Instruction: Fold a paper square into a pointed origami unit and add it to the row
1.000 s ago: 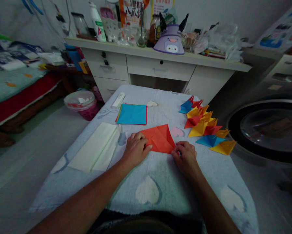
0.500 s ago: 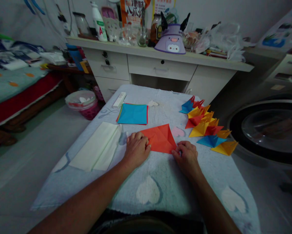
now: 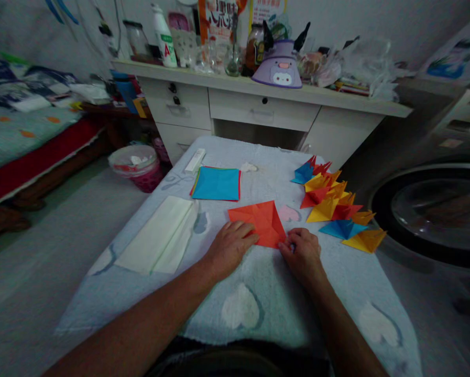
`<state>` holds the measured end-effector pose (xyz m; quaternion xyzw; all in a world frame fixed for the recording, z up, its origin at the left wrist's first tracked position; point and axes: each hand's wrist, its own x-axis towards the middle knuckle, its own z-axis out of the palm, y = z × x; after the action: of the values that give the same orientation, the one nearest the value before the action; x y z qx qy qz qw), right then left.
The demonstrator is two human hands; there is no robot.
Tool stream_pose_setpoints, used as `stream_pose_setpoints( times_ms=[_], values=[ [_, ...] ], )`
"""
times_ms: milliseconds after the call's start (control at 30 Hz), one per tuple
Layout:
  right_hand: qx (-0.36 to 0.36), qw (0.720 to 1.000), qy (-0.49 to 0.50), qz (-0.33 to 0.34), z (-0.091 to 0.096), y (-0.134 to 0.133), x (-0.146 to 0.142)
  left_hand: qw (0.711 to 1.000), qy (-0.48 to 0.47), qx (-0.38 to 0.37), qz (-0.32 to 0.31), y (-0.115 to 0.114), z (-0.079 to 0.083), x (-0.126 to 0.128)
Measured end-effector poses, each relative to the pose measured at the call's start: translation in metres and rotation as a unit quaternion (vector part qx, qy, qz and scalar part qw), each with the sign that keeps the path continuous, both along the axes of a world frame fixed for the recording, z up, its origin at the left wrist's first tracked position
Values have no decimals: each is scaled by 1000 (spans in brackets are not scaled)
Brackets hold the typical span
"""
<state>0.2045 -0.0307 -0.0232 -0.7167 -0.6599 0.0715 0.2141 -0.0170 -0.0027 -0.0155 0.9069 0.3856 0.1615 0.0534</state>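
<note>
A square of orange-red origami paper [image 3: 266,220] with creases lies in front of me on the cloth-covered table [image 3: 203,319]. Fingers of my left hand [image 3: 235,243] rest flat over its lower left edge, pressing on it. At the lower right corner, my right hand [image 3: 301,250] has thumb and forefinger closed on the paper. Beyond the sheet sits a stack of square paper [image 3: 216,183], blue on top. Several folded paper cranes [image 3: 325,201] in yellow, red and blue stand in a row to the right.
Left of my left hand lies a folded pale cloth or tissue [image 3: 160,235]. A small white box [image 3: 195,161] and a crumpled white scrap [image 3: 249,167] are near the far side. Behind stands a white cabinet [image 3: 262,110]; a bin [image 3: 136,162] is on the floor and a washing machine [image 3: 435,209] at right.
My left hand has slid right and slightly down along the lower edge, uncovering the orange paper's left corner. The right hand stays at its corner. The view has shifted slightly.
</note>
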Motion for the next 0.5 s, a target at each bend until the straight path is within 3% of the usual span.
stream_pose_setpoints(
  times_ms=[100, 300, 500],
  values=[
    [-10, 1000, -3, -2, 2, 0, -1, 999, 44, 7, -18, -5, 0, 2],
    [-26, 1000, -3, -6, 4, -1, -1, 995, 85, 44, 11, -18, 0, 7],
    [-26, 1000, -4, -11, 2, 0, -1, 995, 99, 25, 19, -25, 0, 8]
  ],
)
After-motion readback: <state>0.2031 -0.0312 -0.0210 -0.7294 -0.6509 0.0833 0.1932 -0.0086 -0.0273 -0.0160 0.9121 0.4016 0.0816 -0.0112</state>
